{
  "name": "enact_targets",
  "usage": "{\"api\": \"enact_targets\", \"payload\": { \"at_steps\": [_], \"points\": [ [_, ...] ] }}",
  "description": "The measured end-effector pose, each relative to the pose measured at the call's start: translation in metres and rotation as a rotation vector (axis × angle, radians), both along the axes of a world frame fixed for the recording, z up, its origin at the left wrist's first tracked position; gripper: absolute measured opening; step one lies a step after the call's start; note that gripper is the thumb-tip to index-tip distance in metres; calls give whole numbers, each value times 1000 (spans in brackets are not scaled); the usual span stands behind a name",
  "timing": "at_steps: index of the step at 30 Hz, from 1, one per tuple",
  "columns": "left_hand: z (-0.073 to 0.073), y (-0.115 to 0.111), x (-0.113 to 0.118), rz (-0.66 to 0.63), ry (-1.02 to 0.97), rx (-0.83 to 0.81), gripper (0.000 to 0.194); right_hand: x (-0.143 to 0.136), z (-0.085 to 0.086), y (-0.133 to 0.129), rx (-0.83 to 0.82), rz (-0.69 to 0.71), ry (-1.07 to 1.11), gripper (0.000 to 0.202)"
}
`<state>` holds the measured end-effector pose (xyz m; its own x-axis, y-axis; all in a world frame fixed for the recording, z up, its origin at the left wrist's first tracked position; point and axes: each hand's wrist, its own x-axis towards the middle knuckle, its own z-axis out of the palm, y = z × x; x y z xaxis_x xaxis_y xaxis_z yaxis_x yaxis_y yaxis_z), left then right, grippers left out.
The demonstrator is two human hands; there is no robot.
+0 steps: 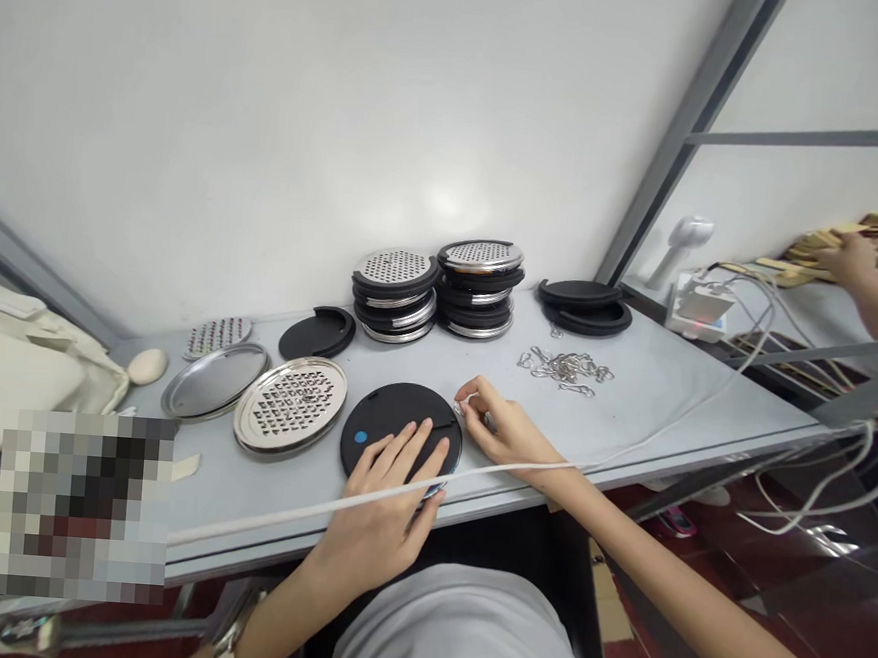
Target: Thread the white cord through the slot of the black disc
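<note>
Left hand (387, 491): unclenched, fingers spread flat over the black disc (395, 416), which lies face-up near the table's (668, 385) front edge. Right hand (503, 429): thumb and fingertips appear closed on a small hook (459, 409) at the disc's right rim. Judged good practice: press the disc evenly, keep it from turning, pinch the hook lightly, and keep the cable (306, 511) off the work.

Count, outward: one worked disc; one grater plate (292, 404) to its left; one spare disc (316, 334) behind; two stacks, left (396, 268) and right (481, 256), layers uncertain; one loose hook pile (568, 366), too tangled to count; two black rings (594, 318), overlapping; one small grater (217, 338), far left.
</note>
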<state>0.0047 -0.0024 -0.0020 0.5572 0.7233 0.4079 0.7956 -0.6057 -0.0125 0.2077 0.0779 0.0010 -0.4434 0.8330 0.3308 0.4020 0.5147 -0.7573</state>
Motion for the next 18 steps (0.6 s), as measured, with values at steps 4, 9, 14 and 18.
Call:
{"api": "enact_targets", "payload": {
  "at_steps": [4, 9, 14, 18],
  "points": [
    [1, 0, -2, -38, 11, -20, 50, 0, 0, 1, -6, 10, -16, 11],
    [3, -1, -1, -59, -9, -27, 49, 1, 0, 2, -36, 45, -66, 12],
    [4, -2, 0, -44, -13, -36, 47, 1, 1, 2, -41, 57, -65, 6],
    [4, -2, -1, -45, -9, -37, 48, 0, 2, 0, -39, 48, -75, 6]
  ]
}}
